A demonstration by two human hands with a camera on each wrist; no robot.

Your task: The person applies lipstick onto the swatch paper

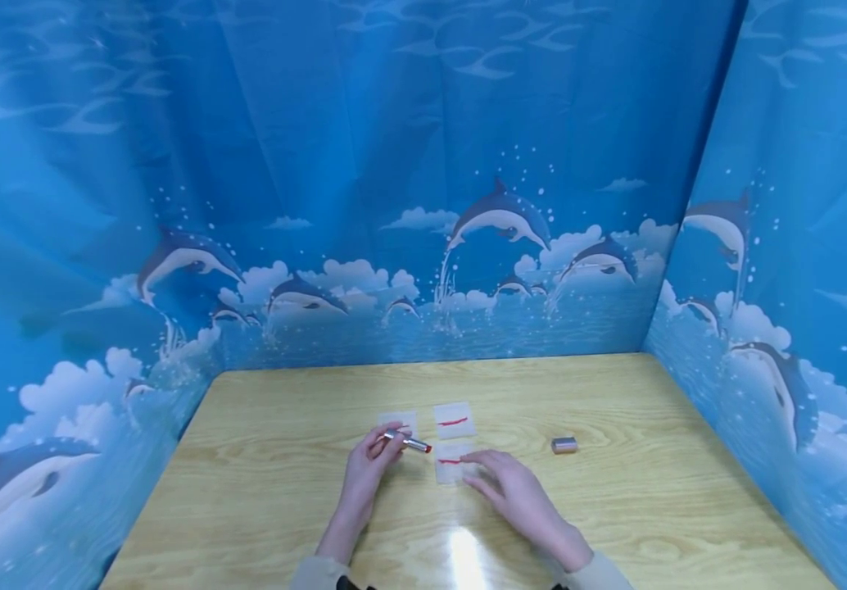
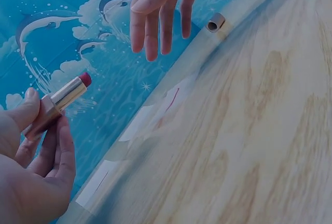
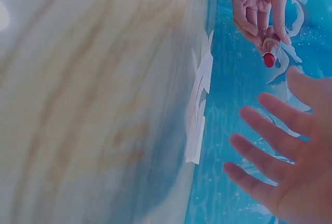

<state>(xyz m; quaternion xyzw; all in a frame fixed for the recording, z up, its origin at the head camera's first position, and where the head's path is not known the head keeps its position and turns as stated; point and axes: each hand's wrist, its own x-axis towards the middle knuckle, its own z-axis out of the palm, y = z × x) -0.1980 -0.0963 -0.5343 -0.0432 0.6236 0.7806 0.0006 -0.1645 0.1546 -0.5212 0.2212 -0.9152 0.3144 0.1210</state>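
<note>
My left hand (image 1: 370,469) pinches a lipstick (image 1: 409,442) between thumb and fingers, its red tip (image 2: 85,79) bare and pointing toward the right. In the head view, my right hand (image 1: 518,494) hovers about the near white paper (image 1: 447,475), which bears a red streak; in the right wrist view its fingers (image 3: 270,130) are spread with nothing in them. Behind that sheet lies another white paper (image 1: 453,412), also with a red streak. A third paper (image 1: 406,419) lies partly hidden behind my left hand, with a thin mark on it.
On the wooden table (image 1: 283,492), the metallic lipstick cap (image 1: 563,445) lies to the right of the papers. Blue curtains (image 1: 364,164) printed with dolphins stand along the table's back and sides. A bright reflection shows near the table's front.
</note>
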